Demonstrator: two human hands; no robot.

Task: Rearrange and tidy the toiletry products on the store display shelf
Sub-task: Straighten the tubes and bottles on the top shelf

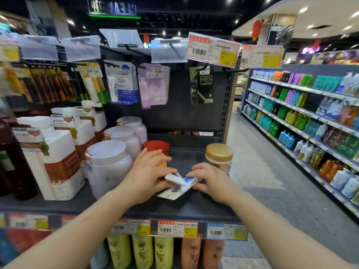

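Gathering flat white-and-blue carded packets (177, 184) on the dark metal shelf (194, 210), left hand (149, 175) and right hand (210, 180) pinching them from either side. Probably next: rehanging beside the white-and-blue hanging lip-balm cards (121, 82) beyond, needing hole-to-hook alignment.

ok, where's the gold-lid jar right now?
Head view: the gold-lid jar stands alone on the dark shelf near its right end, just behind and right of the right hand, beside the perforated upright.
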